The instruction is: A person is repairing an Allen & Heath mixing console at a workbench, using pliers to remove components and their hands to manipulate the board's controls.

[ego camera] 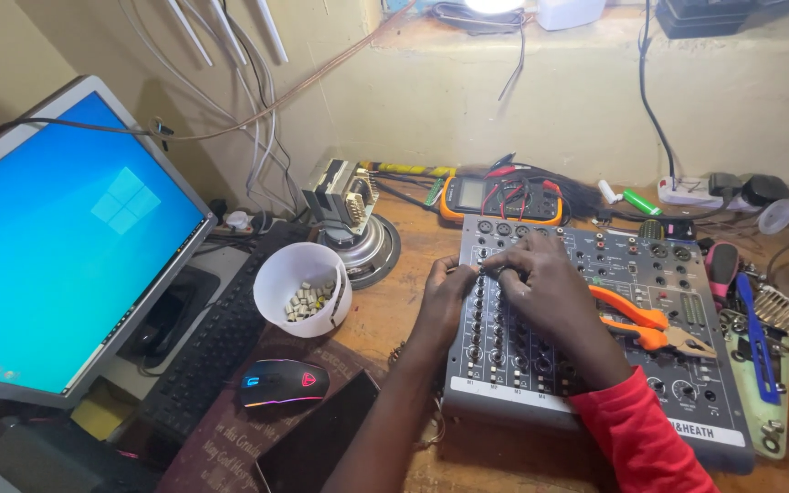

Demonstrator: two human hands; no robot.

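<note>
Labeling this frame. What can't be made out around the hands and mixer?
Head view only:
- left hand and right hand fingertips: hidden by the knuckles; any grip unclear.
- Knobs on mixer beneath them: covered.
- Mixer's near-right corner: hidden by red sleeve.
- Pieces in white cup: too small.

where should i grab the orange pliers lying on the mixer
Take the orange pliers by the two orange handles, coming from above. They lie flat on the mixer, handles pointing left toward the right hand, metal jaws pointing right.
</note>
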